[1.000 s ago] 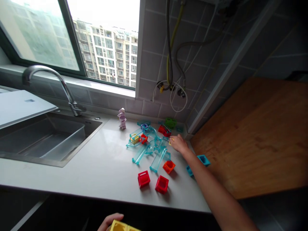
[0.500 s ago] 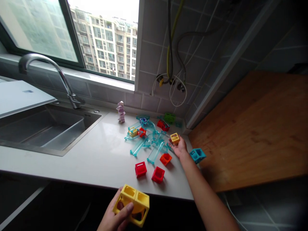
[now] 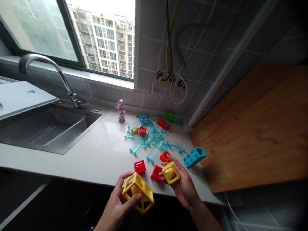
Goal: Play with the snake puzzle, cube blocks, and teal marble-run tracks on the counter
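Observation:
My left hand [image 3: 119, 200] grips a pair of joined yellow toy blocks [image 3: 140, 192], hollow cubes with round openings, just in front of the counter edge. A single yellow toy block [image 3: 171, 173] is held in my right hand [image 3: 184, 183], to the right of the joined pair and apart from it. Behind my hands on the counter lie a red block [image 3: 140, 167], a second red block [image 3: 156, 173] partly covered by my right fingers, and an orange block [image 3: 164, 156]. Farther back is a heap of clear teal track pieces [image 3: 155, 150].
A long blue block [image 3: 194, 157] stands at the right, by a wooden board [image 3: 252, 128]. Red and green blocks [image 3: 170, 116] lie near the back wall. A stack of lilac pieces [image 3: 120, 110] stands left of the tracks. The sink [image 3: 69, 146] and faucet [image 3: 60, 73] are at left.
My right hand has come back from the far right of the counter with the single yellow block, close to my left hand. My left hand has tilted the joined pair and raised it slightly.

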The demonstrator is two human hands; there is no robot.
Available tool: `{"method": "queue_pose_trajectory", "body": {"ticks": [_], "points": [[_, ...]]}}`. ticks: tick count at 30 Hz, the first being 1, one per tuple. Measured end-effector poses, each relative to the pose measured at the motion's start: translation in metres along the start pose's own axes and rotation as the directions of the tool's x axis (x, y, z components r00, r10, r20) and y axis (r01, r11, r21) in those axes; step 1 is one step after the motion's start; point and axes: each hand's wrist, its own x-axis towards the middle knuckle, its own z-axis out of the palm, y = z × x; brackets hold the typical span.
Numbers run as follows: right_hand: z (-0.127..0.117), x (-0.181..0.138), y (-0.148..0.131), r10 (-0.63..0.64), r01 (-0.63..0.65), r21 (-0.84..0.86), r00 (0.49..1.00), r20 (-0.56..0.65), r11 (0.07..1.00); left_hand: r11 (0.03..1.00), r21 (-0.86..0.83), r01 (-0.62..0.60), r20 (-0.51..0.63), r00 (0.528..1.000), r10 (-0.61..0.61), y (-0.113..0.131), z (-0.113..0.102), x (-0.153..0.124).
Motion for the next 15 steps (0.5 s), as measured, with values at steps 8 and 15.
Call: {"method": "queue_pose_trajectory", "body": {"ticks": [8,15], "points": [[-0.004,-0.034,0.016,0.053,-0.052,0.028,0.998,-0.041,0.998,0.978,-0.103,0.181,0.147,0.975,-0.165,-0.014,0.013,0.007],[-0.003,-0.045,0.014,0.129,-0.135,0.134,0.990,0.049,0.982,0.984,-0.059,0.170,0.140,0.977,-0.160,-0.007,0.023,-0.005]]}}
